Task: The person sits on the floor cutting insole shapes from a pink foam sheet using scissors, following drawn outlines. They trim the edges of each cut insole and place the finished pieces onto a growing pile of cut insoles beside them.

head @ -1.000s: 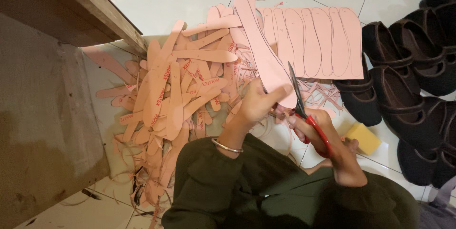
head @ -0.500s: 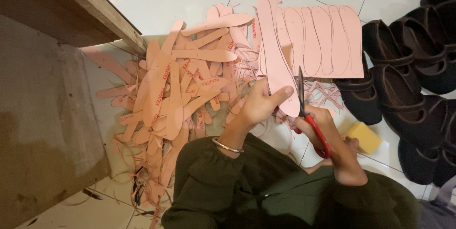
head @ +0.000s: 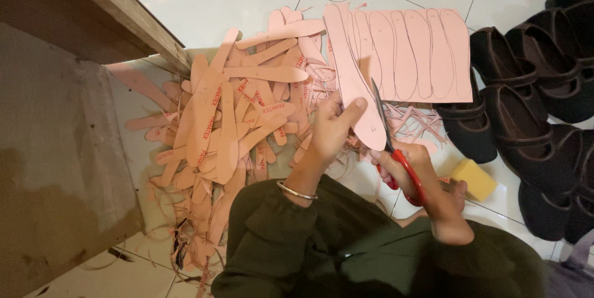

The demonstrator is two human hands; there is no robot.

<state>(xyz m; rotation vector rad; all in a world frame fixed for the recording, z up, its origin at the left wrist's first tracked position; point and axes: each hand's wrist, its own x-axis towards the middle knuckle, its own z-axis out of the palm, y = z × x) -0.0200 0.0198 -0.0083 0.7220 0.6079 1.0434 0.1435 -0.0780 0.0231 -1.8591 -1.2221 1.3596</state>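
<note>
Centrally, left hand (head: 331,128) pinched pink insole strip (head: 354,81), keeping it taut for blades. Right hand (head: 411,168) gripped red scissors (head: 396,149), cutting along outline. Cut insoles pile (head: 235,119) lay left on floor; black shoes (head: 526,106) right.

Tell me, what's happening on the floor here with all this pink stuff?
A person is cutting a pink insole shape with red-handled scissors. The left hand holds the piece, the right hand works the scissors. A pile of cut insoles lies to the left, a marked pink sheet ahead, dark shoes on the right.
</note>
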